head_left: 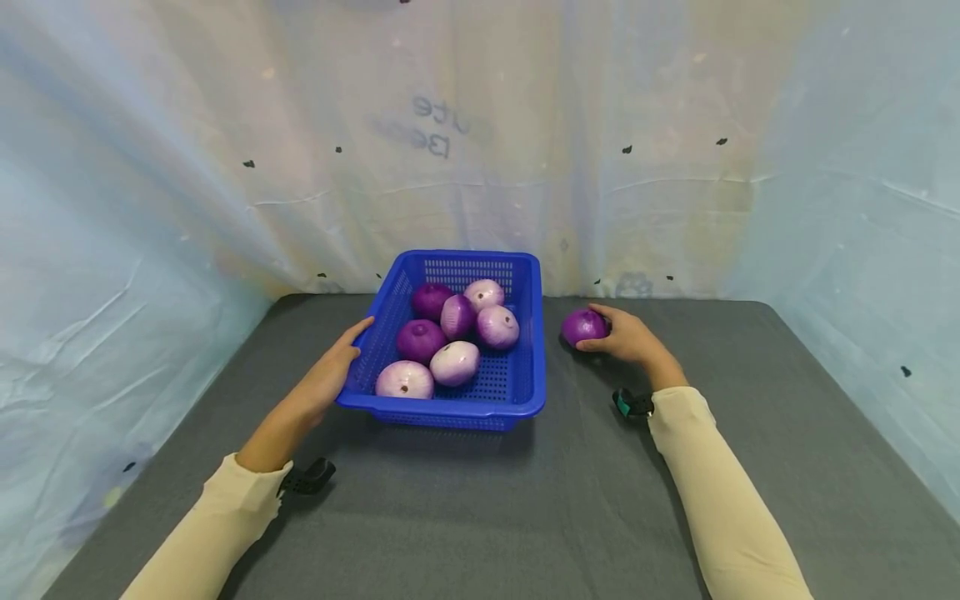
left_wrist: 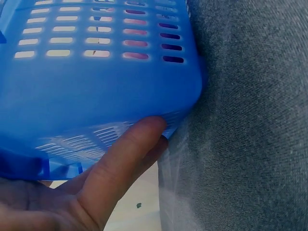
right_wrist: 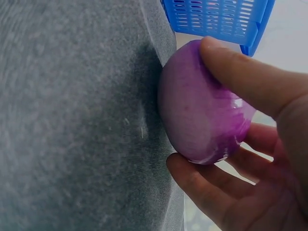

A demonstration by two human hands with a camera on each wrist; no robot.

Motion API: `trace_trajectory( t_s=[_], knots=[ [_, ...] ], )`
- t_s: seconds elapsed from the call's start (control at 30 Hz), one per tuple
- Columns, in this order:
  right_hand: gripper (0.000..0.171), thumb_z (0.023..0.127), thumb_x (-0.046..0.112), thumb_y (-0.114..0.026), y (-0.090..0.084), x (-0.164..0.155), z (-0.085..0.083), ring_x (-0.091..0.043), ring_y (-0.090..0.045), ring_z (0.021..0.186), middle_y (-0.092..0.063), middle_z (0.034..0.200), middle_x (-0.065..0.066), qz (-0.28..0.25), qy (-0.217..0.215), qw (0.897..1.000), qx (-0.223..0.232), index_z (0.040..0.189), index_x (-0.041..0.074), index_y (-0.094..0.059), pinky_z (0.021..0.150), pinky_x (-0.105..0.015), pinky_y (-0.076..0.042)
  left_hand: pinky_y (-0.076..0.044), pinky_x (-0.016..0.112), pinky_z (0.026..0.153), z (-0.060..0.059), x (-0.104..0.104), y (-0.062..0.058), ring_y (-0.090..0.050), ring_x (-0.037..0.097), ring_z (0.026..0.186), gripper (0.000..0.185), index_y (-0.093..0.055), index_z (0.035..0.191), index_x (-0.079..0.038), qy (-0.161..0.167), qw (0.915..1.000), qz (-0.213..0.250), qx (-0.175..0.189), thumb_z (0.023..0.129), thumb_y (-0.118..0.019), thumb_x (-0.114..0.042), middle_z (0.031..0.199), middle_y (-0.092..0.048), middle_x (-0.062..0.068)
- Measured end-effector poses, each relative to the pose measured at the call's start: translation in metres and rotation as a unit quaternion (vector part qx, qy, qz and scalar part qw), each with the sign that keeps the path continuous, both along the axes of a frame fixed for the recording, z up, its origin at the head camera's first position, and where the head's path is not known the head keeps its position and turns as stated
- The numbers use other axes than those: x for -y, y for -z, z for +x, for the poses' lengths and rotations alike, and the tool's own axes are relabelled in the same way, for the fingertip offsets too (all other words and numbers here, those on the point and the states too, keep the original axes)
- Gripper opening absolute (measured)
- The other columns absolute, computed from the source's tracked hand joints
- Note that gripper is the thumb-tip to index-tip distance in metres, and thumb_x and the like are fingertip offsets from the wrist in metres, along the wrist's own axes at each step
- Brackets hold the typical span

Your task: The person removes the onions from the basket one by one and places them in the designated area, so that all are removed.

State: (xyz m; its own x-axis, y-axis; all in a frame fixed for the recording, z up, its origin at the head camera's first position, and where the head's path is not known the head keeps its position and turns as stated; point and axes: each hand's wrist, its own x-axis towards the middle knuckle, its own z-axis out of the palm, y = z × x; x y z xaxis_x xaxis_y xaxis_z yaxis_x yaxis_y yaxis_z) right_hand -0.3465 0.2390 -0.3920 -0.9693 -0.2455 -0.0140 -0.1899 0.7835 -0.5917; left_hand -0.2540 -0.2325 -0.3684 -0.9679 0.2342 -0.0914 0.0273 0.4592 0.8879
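In the head view, a blue plastic basket (head_left: pixel 531 358) stands on the grey-covered table with several purple and pale onions (head_left: pixel 422 340) in it. My left hand (head_left: pixel 330 375) rests against the basket's left side, its fingers mostly straight along the wall just below the rim. The left wrist view shows the thumb (left_wrist: pixel 120 163) touching the perforated outer wall (left_wrist: pixel 101 86). To the right of the basket, my right hand (head_left: pixel 626 337) holds a purple onion (head_left: pixel 582 328) between thumb and fingers. Up close, this onion (right_wrist: pixel 202 106) is smooth and glossy and sits at the table surface.
The grey table cloth (head_left: pixel 465 517) spreads around the basket. Pale plastic sheeting (head_left: pixel 480 192) hangs behind the table and on both sides. Dark straps (head_left: pixel 307 477) are at both wrists. The basket's corner (right_wrist: pixel 216 19) shows beyond the onion in the right wrist view.
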Motion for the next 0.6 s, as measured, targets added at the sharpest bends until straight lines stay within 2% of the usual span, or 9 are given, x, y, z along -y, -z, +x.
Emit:
trace_trajectory(
  t_s=[0.6],
  knots=[
    [0.092, 0.086, 0.037, -0.077, 0.0019, -0.0003, 0.0029, -0.046, -0.047, 0.133, -0.042, 0.15, -0.031, -0.003, 0.018, 1.0, -0.002, 0.156, 0.004, -0.028, 0.108, -0.061, -0.039, -0.019, 0.072, 0.113, -0.0016, 0.0031, -0.003, -0.014, 0.05, 0.15, 0.057, 0.002, 0.161, -0.032, 0.032, 0.9994, 0.005, 0.012, 0.108, -0.014, -0.021, 0.168, 0.001, 0.018]
  ],
)
